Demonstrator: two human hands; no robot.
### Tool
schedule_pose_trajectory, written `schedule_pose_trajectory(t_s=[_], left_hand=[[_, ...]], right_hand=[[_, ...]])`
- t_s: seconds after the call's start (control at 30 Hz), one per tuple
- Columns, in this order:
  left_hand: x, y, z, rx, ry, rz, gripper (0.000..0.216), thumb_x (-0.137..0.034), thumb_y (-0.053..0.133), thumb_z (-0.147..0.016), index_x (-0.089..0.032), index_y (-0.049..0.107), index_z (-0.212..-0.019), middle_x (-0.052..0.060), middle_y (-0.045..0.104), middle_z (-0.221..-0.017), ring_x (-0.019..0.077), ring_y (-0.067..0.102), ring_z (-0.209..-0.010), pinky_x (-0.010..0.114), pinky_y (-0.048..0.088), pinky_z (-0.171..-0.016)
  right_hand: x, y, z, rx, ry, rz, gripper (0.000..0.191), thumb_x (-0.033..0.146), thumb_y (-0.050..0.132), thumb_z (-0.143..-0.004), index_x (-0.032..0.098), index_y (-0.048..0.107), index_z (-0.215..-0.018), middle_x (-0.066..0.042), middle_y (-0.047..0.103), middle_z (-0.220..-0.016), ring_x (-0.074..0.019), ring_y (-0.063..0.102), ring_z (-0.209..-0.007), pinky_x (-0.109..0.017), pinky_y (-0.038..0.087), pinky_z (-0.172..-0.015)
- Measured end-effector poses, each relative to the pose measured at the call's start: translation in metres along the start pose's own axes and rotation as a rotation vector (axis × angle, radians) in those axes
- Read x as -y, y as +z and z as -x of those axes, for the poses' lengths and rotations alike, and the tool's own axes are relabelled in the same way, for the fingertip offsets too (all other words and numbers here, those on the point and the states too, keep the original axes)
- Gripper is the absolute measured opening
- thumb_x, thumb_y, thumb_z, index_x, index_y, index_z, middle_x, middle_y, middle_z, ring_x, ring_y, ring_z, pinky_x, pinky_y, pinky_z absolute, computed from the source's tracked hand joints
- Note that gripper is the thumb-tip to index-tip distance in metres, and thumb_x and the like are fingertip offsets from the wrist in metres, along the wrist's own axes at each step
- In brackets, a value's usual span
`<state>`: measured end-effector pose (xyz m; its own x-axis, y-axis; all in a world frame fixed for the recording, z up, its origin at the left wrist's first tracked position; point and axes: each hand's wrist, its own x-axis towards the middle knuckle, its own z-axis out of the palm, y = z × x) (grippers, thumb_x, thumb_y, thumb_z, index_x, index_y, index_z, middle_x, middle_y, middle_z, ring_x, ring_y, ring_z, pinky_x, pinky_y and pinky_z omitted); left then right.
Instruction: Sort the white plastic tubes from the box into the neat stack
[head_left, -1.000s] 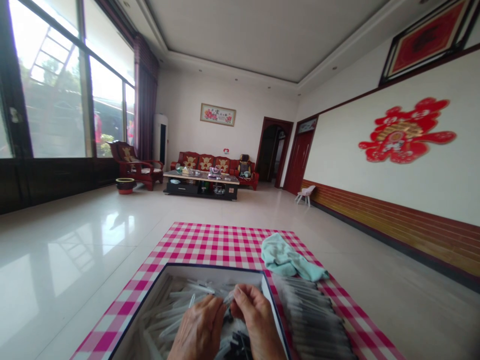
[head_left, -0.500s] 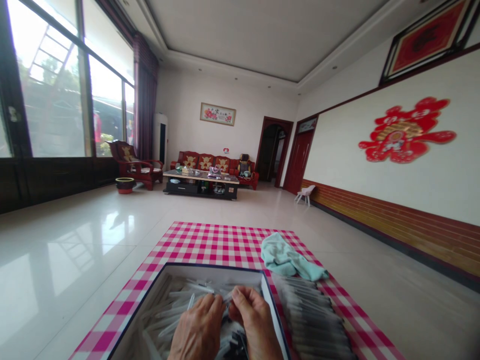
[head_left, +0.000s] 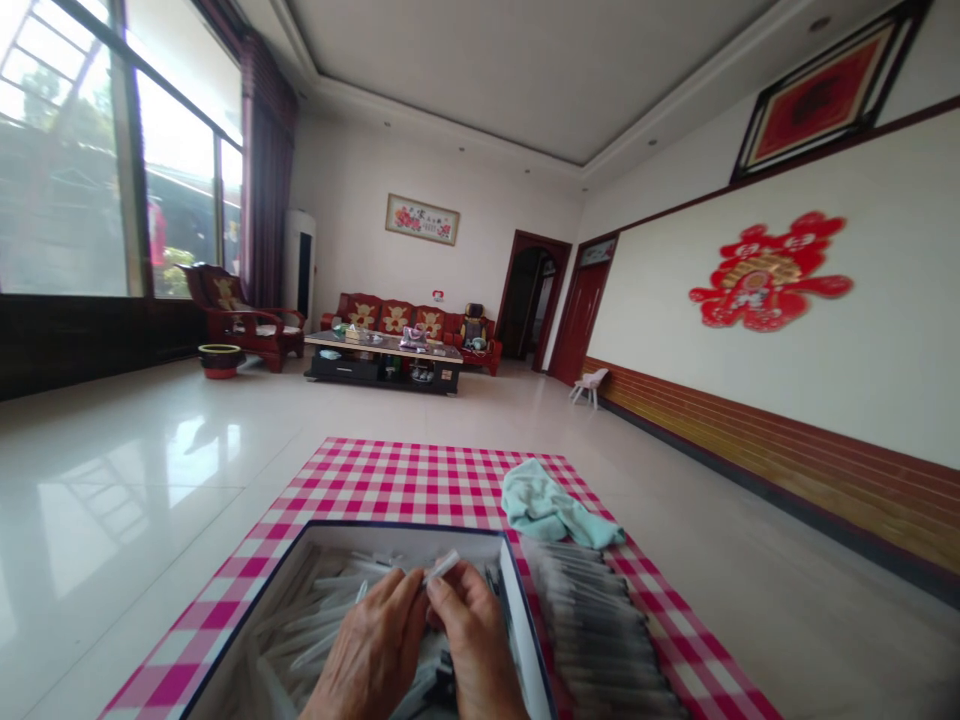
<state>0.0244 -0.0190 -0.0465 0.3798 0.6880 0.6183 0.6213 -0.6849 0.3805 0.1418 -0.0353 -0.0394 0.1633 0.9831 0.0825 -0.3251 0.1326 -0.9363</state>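
My left hand and my right hand meet over a white box with a dark blue rim. Between their fingertips is a pale, translucent pen part, its end sticking up above my right thumb. Both hands are closed, with the fingers pinched on it; the rest of it is hidden. Loose translucent pen barrels fill the left side of the box. Small black parts, perhaps pen caps, lie under my right hand. Beside the box on the right rests a blurred row of pens with dark ends.
A pink and white checked cloth covers the table. A mint-green cloth lies crumpled behind the row of pens. Across the tiled floor stand a low coffee table, a red wooden sofa, an armchair and a small chair.
The view has swung slightly, so the room and table sit further left. The pale pen part now shows more clearly above my fingertips, and my hands stay together over the box.
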Motion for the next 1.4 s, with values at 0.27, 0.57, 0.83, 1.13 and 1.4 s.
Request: schedule_pose_trajectory(t_s=[0.27,0.57,0.83,1.13,1.4], left_hand=[[0.013,-0.001,0.002,-0.244,0.01,-0.093,0.039,-0.039,0.045,-0.091,-0.02,0.046,-0.126,0.009,0.063,-0.111,0.02,0.064,-0.097,0.029,0.054,-0.079],[0.018,0.007,0.001,-0.21,-0.106,-0.112,0.031,-0.032,0.037,-0.093,-0.02,0.054,-0.116,0.007,0.065,-0.106,0.0183,0.067,-0.086,0.028,0.054,-0.07],[0.024,0.005,0.002,-0.222,-0.158,-0.112,0.029,-0.03,0.039,-0.091,-0.02,0.059,-0.108,0.005,0.068,-0.099,0.0167,0.068,-0.077,0.025,0.052,-0.063],[0.021,0.002,0.0,-0.208,-0.159,-0.107,0.028,-0.028,0.039,-0.09,-0.021,0.061,-0.105,0.004,0.068,-0.096,0.0161,0.068,-0.074,0.025,0.051,-0.062],[0.017,-0.003,-0.001,-0.186,-0.169,-0.081,0.028,-0.027,0.037,-0.091,-0.02,0.061,-0.104,0.003,0.067,-0.091,0.015,0.067,-0.071,0.024,0.05,-0.061]], right_hand=[[0.077,-0.043,-0.012,-0.162,-0.312,0.187,0.025,0.042,0.061,-0.079,0.021,0.061,-0.093,-0.002,0.068,-0.087,-0.0179,0.061,-0.079,-0.028,0.048,-0.073],[0.09,-0.164,0.024,0.004,-0.419,1.431,0.027,0.013,0.043,-0.082,0.021,0.067,-0.092,-0.007,0.064,-0.091,-0.0206,0.06,-0.084,-0.031,0.045,-0.076],[0.039,-0.199,0.03,-0.003,-0.345,1.734,0.038,0.006,0.041,-0.082,0.023,0.068,-0.101,-0.007,0.064,-0.089,-0.0205,0.059,-0.084,-0.03,0.042,-0.077],[0.035,-0.202,0.033,0.027,-0.352,1.632,0.043,0.0,0.037,-0.077,0.021,0.067,-0.099,-0.007,0.065,-0.094,-0.021,0.06,-0.089,-0.031,0.042,-0.082],[0.039,-0.201,0.033,0.02,-0.371,1.596,0.048,0.0,0.035,-0.071,0.022,0.068,-0.099,-0.007,0.066,-0.096,-0.0211,0.061,-0.091,-0.031,0.044,-0.083]])
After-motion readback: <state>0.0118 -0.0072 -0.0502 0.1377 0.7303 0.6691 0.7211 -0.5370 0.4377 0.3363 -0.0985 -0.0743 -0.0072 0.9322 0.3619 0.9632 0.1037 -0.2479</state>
